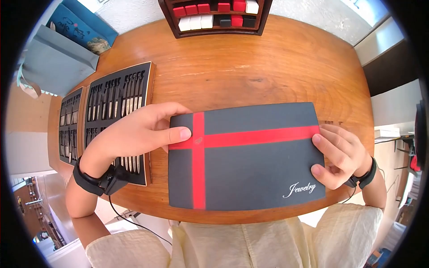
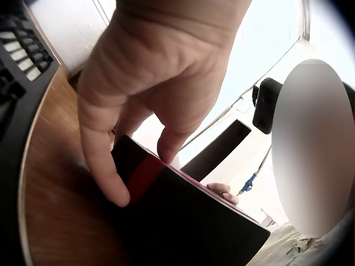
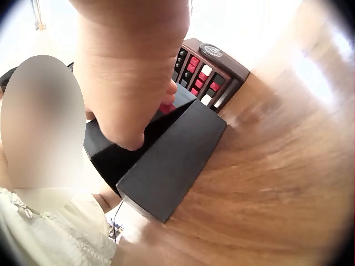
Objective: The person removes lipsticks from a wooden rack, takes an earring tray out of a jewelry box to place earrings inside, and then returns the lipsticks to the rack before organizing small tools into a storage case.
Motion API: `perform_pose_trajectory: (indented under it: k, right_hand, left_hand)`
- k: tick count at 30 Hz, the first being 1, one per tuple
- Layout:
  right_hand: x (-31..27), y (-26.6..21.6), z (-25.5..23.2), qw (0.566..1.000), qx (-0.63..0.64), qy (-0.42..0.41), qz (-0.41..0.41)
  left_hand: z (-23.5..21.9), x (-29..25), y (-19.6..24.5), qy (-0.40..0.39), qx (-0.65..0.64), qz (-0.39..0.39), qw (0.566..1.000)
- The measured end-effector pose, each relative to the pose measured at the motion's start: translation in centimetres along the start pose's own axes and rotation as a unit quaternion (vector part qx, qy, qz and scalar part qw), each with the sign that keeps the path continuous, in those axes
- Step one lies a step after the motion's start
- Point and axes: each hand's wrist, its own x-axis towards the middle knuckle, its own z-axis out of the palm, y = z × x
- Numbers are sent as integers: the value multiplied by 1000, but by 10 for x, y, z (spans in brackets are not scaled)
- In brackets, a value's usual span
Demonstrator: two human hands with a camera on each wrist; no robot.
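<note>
A flat dark grey box [image 1: 259, 172] with a crossed red band and the white word "Jewelry" is held near the table's front edge. My left hand [image 1: 138, 131] grips its left end, the thumb on the top by the band and the other fingers around the far left corner. At the right end, my right hand [image 1: 342, 152] holds the edge with bent fingers and thumb. The right wrist view shows a dark gap beside a digit, between the box's top and a grey side panel [image 3: 172, 158]. The box's contents are hidden.
Two black trays [image 1: 117, 96] of slender black-and-silver pieces lie at the left. Behind them stand blue and grey bags [image 1: 58, 53]. A dark wooden rack [image 1: 219, 35] of small red, white and black boxes is at the back. A cable [image 1: 134, 225] runs from the left wrist.
</note>
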Motion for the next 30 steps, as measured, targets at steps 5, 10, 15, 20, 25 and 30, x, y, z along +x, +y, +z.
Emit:
perform_pose_trajectory:
  k: [5,10,15,20,25,30]
  right_hand:
    - [-6,2,-1,999,-5,-27,-46]
    - [-11,1,5,998,-33,-30,-51]
    - [-13,5,-4,995,72,-73,-10]
    - [-7,-2,-1,930,217,-98,281]
    - [17,0,-2,920,193,-184,288]
    - [37,-6,-5,917,142,-268,258]
  left_hand:
    - [7,-12,-2,47,32,57,997]
    - [14,-12,5,60,73,88,992]
    - [17,-10,3,78,103,105,986]
    - [14,-11,5,88,130,103,982]
    - [9,-7,-2,65,162,79,981]
    - [10,-8,-3,14,76,73,994]
